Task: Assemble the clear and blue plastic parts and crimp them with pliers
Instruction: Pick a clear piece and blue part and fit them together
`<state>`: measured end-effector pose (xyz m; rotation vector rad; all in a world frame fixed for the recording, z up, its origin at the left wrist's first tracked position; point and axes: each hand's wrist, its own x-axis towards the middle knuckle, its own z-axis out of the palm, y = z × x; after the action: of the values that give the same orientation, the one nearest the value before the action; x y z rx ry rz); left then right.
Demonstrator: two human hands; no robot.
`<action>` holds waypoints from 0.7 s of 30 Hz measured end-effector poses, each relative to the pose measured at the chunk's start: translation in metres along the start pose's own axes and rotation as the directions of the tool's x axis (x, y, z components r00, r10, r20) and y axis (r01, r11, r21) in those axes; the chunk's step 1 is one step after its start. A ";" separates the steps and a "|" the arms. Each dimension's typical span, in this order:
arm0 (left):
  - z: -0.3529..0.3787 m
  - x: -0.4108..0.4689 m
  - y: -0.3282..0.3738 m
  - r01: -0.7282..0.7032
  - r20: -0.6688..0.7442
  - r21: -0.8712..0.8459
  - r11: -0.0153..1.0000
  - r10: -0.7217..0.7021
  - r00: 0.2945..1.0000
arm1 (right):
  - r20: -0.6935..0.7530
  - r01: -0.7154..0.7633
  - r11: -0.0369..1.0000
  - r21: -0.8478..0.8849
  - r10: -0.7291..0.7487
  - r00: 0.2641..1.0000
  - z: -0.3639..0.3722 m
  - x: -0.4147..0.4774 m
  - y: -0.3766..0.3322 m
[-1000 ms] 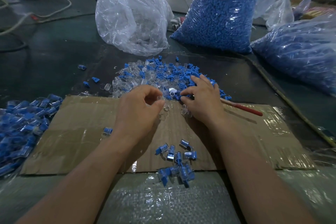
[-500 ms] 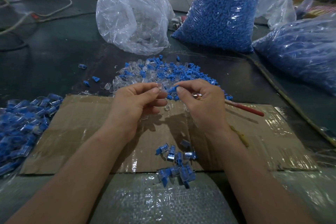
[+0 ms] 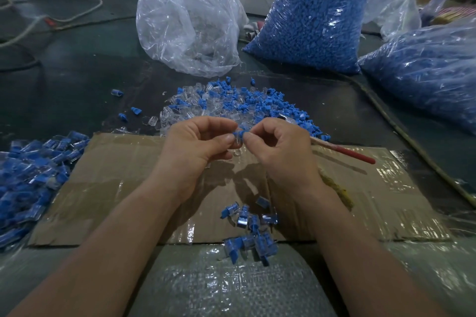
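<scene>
Beyond the cardboard sheet's [image 3: 103, 188] far edge spreads the loose pile [image 3: 231, 103] of clear and blue pieces; red-handled pliers [image 3: 345, 153] lie on its right side. Above its far middle, the curled left hand [image 3: 195, 149] pinches a clear part [image 3: 238, 140], and the right hand [image 3: 280, 152] pinches a blue part [image 3: 238, 134] against it.

Parts heap [image 3: 231, 103] behind cardboard [image 3: 116, 188], likely pliers [image 3: 345, 153] right

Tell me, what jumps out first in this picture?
The left hand and right hand meet mid-picture, fingers pinching a tiny blue and clear part between them above a cardboard sheet. Just behind lies a loose pile of blue and clear parts, and at the back right stands a bulging bag of blue parts.
</scene>
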<state>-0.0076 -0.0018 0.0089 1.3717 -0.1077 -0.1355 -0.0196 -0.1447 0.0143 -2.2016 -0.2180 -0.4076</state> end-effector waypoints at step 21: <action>-0.004 0.003 0.000 0.121 0.151 -0.131 0.984 -0.100 0.983 | 0.103 0.136 0.990 -0.027 -0.132 0.986 -0.011 -0.003 0.000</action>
<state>-0.0043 0.0014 0.0078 1.2269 -0.1398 -0.3299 -0.0251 -0.1535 0.0195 -2.2507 -0.4189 -0.3767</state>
